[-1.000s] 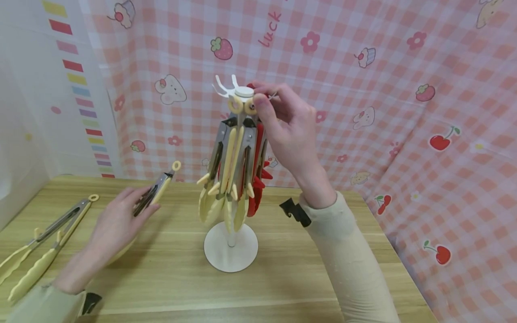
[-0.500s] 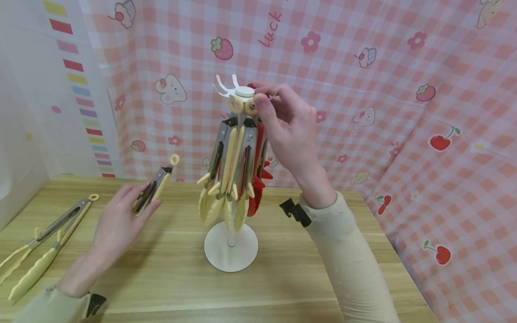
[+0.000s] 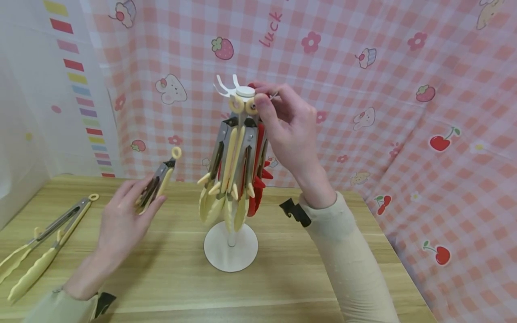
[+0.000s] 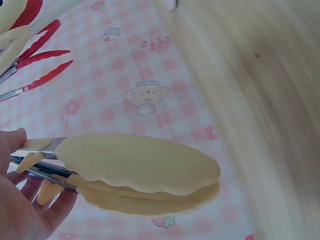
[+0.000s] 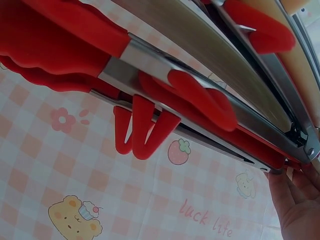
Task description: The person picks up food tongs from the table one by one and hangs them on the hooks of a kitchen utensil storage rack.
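Observation:
My left hand (image 3: 125, 220) grips a pair of cream-and-steel tongs (image 4: 135, 157) around the arms, below the ring end. The ring points up toward the backdrop; in the left wrist view the scalloped heads lie nearly together. A white hanging stand (image 3: 231, 260) rises in the middle of the table, with several cream tongs (image 3: 227, 206) and red tongs (image 5: 55, 45) hanging heads down from it. At its top my right hand (image 3: 292, 128) pinches the stand at a hook, thumb beside a cream ring. Its other fingertips are partly hidden behind the stand.
Another pair of cream tongs (image 3: 40, 262) lies spread on the left of the wooden table (image 3: 307, 278). Bare white hooks (image 3: 224, 87) stick out at the stand's upper left. A pink checked cloth (image 3: 335, 67) hangs behind and at the right.
My left hand has risen slightly and shifted a little to the right with the tongs. The right hand and the stand stay where they were.

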Available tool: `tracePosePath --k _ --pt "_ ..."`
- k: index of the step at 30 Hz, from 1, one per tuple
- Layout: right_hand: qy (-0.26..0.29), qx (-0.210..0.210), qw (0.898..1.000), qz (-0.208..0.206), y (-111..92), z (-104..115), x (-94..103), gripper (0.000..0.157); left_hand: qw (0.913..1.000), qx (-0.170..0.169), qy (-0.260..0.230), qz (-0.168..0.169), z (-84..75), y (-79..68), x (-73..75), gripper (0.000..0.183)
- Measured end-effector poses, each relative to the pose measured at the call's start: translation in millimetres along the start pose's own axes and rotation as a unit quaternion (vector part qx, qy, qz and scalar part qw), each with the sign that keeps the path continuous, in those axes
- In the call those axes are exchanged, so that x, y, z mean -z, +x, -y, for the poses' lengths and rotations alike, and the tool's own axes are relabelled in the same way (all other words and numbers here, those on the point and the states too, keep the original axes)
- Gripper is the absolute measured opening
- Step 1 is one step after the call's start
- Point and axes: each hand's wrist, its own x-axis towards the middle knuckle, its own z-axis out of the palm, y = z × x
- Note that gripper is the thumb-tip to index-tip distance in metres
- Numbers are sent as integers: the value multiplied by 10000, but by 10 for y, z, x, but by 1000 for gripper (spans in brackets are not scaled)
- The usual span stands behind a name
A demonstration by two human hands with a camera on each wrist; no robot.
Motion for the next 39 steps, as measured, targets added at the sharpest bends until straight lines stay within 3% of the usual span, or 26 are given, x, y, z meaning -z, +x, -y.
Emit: tracePosePath --k 15,29,36,39 --pt "51 -39 10000 -38 0 5 -6 84 9978 146 -600 -222 -314 155 4 53" --pt "66 -19 10000 -65 0 4 -9 83 9958 233 -835 -281 -444 240 45 50" --pt "199 68 9998 25 -10 -16 13 39 9946 37 -977 -344 -528 288 67 53" --pt "177 43 9998 38 -7 -9 13 55 9940 -6 -1030 -358 -557 303 76 54"
